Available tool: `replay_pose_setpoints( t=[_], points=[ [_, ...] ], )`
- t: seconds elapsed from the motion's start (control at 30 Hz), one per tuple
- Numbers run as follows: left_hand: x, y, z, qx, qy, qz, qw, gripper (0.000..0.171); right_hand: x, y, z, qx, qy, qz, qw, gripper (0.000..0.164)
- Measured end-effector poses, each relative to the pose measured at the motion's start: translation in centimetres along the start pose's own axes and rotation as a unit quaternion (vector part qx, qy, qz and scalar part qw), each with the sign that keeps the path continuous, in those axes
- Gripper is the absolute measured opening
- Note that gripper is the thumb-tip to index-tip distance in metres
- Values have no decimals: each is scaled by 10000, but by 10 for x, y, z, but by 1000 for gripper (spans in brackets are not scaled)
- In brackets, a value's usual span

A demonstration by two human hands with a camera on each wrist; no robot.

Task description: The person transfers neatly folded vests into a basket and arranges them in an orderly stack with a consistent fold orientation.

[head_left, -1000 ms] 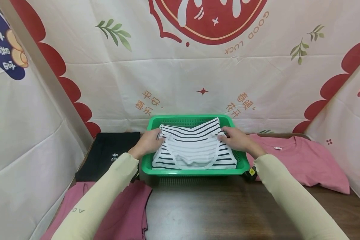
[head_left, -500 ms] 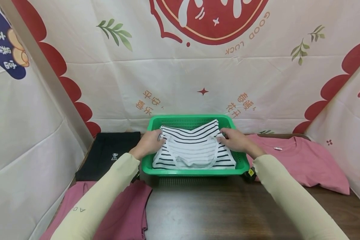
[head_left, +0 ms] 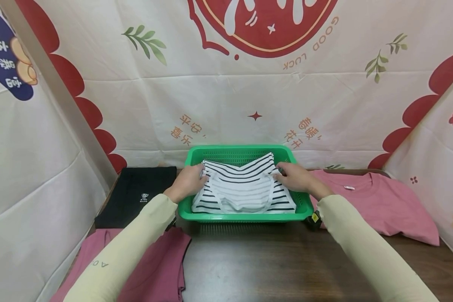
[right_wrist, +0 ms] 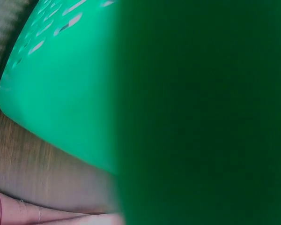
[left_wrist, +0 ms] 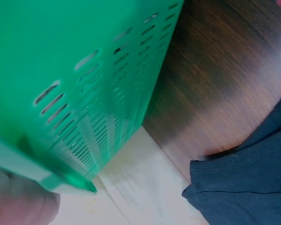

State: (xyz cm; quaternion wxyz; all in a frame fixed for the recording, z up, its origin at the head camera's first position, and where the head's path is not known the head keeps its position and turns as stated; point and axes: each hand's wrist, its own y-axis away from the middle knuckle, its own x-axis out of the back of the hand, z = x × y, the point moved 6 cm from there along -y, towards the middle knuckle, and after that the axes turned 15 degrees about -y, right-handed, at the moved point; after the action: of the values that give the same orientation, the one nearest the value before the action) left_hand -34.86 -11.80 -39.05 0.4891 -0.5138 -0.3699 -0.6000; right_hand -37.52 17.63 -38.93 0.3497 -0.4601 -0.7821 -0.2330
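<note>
A folded white shirt with black stripes (head_left: 245, 173) lies in the green plastic basket (head_left: 245, 217). My left hand (head_left: 188, 181) pinches the shirt's left side, thumb on top, just over the basket's left rim. On the opposite side, my right hand (head_left: 296, 178) pinches the shirt's right side in the same way. The far corners of the shirt are raised a little, and its near part lies flat. In the left wrist view, a blurred bit of the hand (left_wrist: 21, 201) shows under the basket's rim. The right wrist view holds mostly basket wall (right_wrist: 65, 98); that hand is hidden there.
To the left lie a folded black garment (head_left: 136, 197) and, nearer, a dark pink one (head_left: 156, 268). A pink T-shirt (head_left: 377, 201) is spread at the right. Everything rests on a dark wooden table (head_left: 256, 260), with printed cloth (head_left: 226, 100) hanging behind and at both sides.
Both hands have sunk slightly and drawn a little closer together. The striped shirt's far edge has come down with them, baring more of the basket's back wall.
</note>
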Motion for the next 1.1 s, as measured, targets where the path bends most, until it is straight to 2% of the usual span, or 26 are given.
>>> replay_pose_setpoints(
  t=[0.3,0.5,0.63,0.73,0.87,1.0,1.1],
  points=[
    [-1,0,2,-112,-126,157,9997,41,-2,0,0,-181,109,38,9998,26],
    [-1,0,4,-165,-345,279,9989,22,-1,1,-3,-197,101,55,9997,28],
    [0,2,5,-223,-372,351,9984,18,-1,1,-4,-207,49,57,9998,27],
    [0,5,7,-397,-403,310,9979,16,-1,2,-5,-59,95,89,9999,23],
    [-2,10,13,-895,-540,83,9945,12,-4,8,-11,334,265,72,9991,16],
    [-5,15,20,-1429,-599,-226,9877,13,-10,16,-24,835,429,-112,9955,8],
    [-7,18,25,-1673,-541,-499,9832,15,-17,23,-33,1133,557,-372,9913,6]
  ],
)
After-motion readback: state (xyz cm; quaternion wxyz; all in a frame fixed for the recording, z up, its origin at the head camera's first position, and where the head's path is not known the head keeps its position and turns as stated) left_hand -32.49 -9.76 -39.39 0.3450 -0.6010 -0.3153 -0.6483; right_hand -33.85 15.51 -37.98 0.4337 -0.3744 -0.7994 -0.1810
